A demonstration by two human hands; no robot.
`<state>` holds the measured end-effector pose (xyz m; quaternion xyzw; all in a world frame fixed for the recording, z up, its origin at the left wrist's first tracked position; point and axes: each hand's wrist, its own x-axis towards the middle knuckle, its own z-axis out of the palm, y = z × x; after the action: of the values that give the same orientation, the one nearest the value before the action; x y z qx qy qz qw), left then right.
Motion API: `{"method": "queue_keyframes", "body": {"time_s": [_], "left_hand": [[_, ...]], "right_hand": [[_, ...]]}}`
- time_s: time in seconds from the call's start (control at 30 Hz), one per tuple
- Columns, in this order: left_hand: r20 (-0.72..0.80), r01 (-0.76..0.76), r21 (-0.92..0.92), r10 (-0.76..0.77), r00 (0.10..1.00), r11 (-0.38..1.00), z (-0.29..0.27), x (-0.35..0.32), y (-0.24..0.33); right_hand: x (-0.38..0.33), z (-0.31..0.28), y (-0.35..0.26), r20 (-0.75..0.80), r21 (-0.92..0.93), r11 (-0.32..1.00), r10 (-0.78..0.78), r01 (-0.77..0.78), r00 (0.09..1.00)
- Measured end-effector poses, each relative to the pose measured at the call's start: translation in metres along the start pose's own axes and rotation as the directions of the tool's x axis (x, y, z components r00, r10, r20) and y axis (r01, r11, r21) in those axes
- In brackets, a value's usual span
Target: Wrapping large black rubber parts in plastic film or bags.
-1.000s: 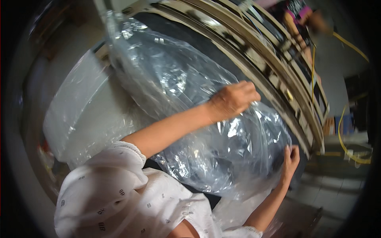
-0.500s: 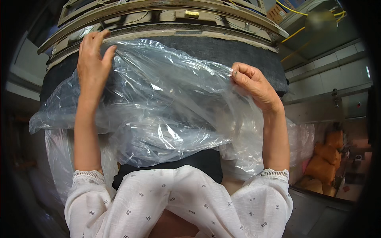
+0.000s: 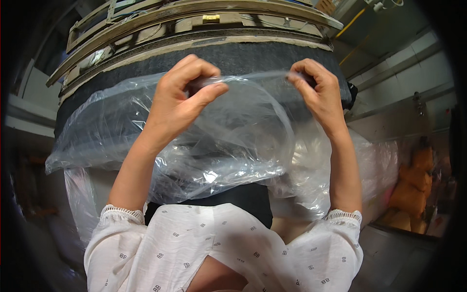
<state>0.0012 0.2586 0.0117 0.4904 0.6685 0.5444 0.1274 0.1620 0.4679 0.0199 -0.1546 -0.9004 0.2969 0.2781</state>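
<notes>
A large, crumpled piece of clear plastic film (image 3: 224,141) spreads across the dark cloth-covered worktop and drapes over its near edge. My right hand (image 3: 318,95) pinches the film's upper edge between thumb and fingers, raised above the worktop. Left of it, my left hand (image 3: 182,97) curls round the same edge; its thumb tip and forefinger tip stand a little apart with film between them. A stretch of edge runs nearly straight from one hand to the other. Below, the film hangs in loose, shiny folds.
Beyond the dark cloth (image 3: 248,56) runs a long wooden-edged frame (image 3: 204,17) with wires and a small yellow piece (image 3: 211,19). More clear plastic (image 3: 311,180) hangs at the near right. Orange bundles (image 3: 413,190) lie farther right, and a yellow cable (image 3: 351,23) hangs at the back right.
My left hand has come from the far left toward the middle and closed round the film's edge. My right hand has risen slightly, still pinching, and the film's upper edge has shifted with the hands.
</notes>
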Motion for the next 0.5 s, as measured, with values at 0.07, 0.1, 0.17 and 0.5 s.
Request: {"method": "queue_keyframes", "body": {"time_s": [0.07,0.1,0.17,0.5], "left_hand": [[-0.041,-0.042,0.024,0.043,0.998,0.999,-0.003,-0.007,-0.001],[-0.073,-0.018,0.055,0.022,0.997,0.998,-0.009,-0.012,-0.003],[-0.161,-0.009,0.116,0.028,0.986,0.993,-0.038,-0.028,-0.023],[-0.793,0.613,0.484,0.016,0.609,0.625,-0.369,-0.184,-0.083]], "right_hand": [[-0.004,-0.003,0.024,-0.155,-0.032,0.999,-0.008,0.003,0.988],[-0.010,-0.005,0.038,-0.196,-0.145,0.989,-0.043,0.014,0.980],[-0.026,-0.003,0.064,-0.231,-0.367,0.930,-0.112,0.020,0.967],[-0.239,-0.010,0.120,0.208,-0.622,0.778,0.272,-0.088,0.940]]}}
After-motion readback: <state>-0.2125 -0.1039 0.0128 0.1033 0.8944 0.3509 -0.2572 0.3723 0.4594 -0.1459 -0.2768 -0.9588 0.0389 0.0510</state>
